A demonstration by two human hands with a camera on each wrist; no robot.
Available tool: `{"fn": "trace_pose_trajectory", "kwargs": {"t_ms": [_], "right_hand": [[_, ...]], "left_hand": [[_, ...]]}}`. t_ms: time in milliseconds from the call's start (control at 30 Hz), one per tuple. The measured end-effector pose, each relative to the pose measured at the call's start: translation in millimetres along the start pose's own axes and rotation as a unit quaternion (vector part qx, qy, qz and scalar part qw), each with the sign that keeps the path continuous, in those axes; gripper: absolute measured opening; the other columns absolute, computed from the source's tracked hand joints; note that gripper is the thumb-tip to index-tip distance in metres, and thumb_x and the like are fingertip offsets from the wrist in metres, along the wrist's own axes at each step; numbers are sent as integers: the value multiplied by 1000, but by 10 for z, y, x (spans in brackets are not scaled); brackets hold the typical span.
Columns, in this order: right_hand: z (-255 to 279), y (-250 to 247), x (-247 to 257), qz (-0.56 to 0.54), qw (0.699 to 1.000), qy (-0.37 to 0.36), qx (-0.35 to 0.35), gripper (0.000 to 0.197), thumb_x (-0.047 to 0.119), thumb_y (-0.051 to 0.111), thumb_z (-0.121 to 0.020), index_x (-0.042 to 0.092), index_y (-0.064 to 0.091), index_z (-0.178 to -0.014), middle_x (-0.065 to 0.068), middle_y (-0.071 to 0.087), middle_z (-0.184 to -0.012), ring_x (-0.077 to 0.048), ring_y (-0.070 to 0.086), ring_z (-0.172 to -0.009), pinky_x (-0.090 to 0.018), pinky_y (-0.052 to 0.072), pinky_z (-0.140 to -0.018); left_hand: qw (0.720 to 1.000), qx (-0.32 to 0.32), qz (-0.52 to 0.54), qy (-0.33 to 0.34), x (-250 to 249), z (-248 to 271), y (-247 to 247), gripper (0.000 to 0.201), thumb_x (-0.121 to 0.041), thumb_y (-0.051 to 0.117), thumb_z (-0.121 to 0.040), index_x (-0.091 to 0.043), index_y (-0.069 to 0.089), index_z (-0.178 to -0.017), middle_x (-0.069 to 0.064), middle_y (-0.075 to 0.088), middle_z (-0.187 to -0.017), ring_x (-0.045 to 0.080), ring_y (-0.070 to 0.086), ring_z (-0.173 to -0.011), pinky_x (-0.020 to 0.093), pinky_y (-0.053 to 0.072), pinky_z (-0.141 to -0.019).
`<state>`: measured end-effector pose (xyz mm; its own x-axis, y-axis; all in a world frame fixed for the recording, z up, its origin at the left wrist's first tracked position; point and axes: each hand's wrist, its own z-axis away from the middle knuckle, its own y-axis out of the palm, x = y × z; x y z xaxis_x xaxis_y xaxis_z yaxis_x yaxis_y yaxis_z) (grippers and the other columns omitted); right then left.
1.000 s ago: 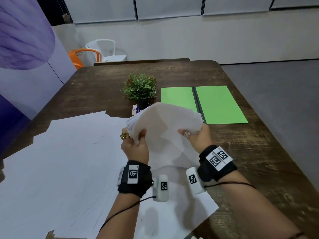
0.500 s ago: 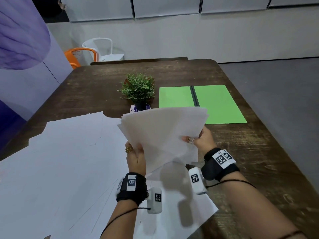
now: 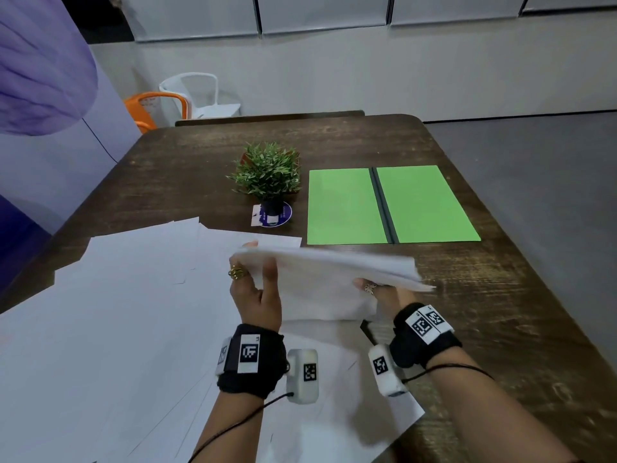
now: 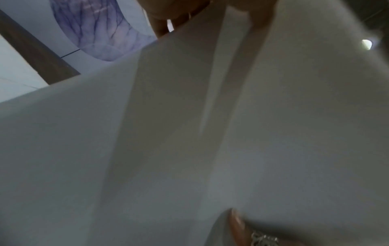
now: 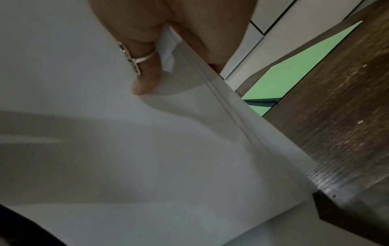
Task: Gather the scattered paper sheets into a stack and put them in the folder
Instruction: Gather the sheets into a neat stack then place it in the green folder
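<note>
A bundle of white paper sheets (image 3: 327, 279) is held just above the table between both hands, tipped forward so its top edge points at the folder. My left hand (image 3: 258, 285) grips its left edge, thumb on the near face. My right hand (image 3: 377, 290) pinches its right side; the right wrist view shows the ringed thumb on the paper sheets (image 5: 147, 133) and fingers behind. The green folder (image 3: 387, 205) lies open and flat beyond the bundle. More loose sheets (image 3: 117, 312) cover the table's left half. In the left wrist view the paper sheets (image 4: 189, 149) fill the frame.
A small potted plant (image 3: 267, 178) stands on a round coaster left of the folder. The dark wooden table (image 3: 500, 312) shows bare on the right. Orange and white chairs (image 3: 173, 101) stand beyond the far edge, and a purple wall panel (image 3: 40, 78) rises on the left.
The bundle, held upright a second ago, has been lowered and tipped forward. Both hands moved down with it.
</note>
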<state>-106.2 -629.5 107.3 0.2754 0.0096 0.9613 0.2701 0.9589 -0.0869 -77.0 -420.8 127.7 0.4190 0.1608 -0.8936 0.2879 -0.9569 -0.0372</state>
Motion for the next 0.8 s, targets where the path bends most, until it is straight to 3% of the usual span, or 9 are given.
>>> {"fn": "trace_pose_trajectory", "kwargs": {"t_ms": [67,100,200,300,400,500,600,733,800], "right_hand": [[-27,70,-39,-36,996,-1,-82,29,2,73,-76,5,59,-101,-7,64,-97,-16,57,-90,-28,44,-89],[-35,99,-21,-66,993,-21,-100,31,-3,73,-75,5,58,-101,-7,64,-96,-18,58,-91,-30,46,-89],[-36,141,93,-49,988,-83,-117,24,-6,70,-76,7,60,-94,-4,64,-92,-4,62,-71,-13,49,-66],[-29,151,97,-36,987,-114,-106,27,-5,71,-76,-4,62,-101,-8,65,-95,9,61,-63,-4,47,-62],[31,109,16,-29,993,-101,-54,44,0,80,-68,-3,61,-108,-11,68,-104,-6,68,-84,-20,54,-77],[57,81,55,-44,993,-101,-42,49,-2,81,-65,0,59,-109,-8,68,-101,-10,67,-85,-21,55,-75],[51,66,141,-54,991,-115,-49,48,-1,81,-64,1,60,-107,-8,69,-101,-15,67,-88,-30,53,-80],[88,70,193,-68,989,-124,-38,40,-1,81,-63,11,63,-96,-2,70,-95,-12,68,-86,-30,55,-82],[115,83,190,-79,988,-130,-35,39,-3,81,-63,12,63,-94,-1,70,-93,-8,68,-81,-28,55,-79]], "left_hand": [[999,-36,-12,-17,-87,-66,19,17,-39,51,-88,-29,50,-101,-5,61,-88,-8,58,-79,11,46,-70],[998,-49,-22,-14,-132,-97,25,13,-40,52,-87,-31,51,-97,-8,61,-84,-5,59,-76,17,49,-69],[997,-72,-21,5,-223,-156,66,7,-50,51,-86,-46,52,-92,-16,62,-82,13,62,-76,30,52,-67],[996,-81,-23,7,-250,-133,115,12,-50,49,-86,-43,51,-96,-17,60,-82,12,61,-76,28,51,-67],[998,-47,-41,3,-223,-21,125,33,-43,51,-86,-19,49,-110,-8,61,-92,10,60,-82,17,48,-71],[999,-29,-19,-14,-237,12,97,42,-51,50,-82,-20,49,-111,-12,58,-93,-9,58,-85,1,41,-71],[998,-48,14,-45,-405,-110,98,55,-64,43,-74,-18,58,-99,-11,58,-85,-13,54,-77,4,40,-69],[984,-119,40,-126,-585,-333,185,30,-56,62,-77,-26,61,-79,0,65,-79,-4,59,-75,16,47,-70],[980,-133,27,-147,-580,-377,221,22,-50,66,-78,-29,60,-73,6,66,-76,12,62,-76,26,50,-71]]}}
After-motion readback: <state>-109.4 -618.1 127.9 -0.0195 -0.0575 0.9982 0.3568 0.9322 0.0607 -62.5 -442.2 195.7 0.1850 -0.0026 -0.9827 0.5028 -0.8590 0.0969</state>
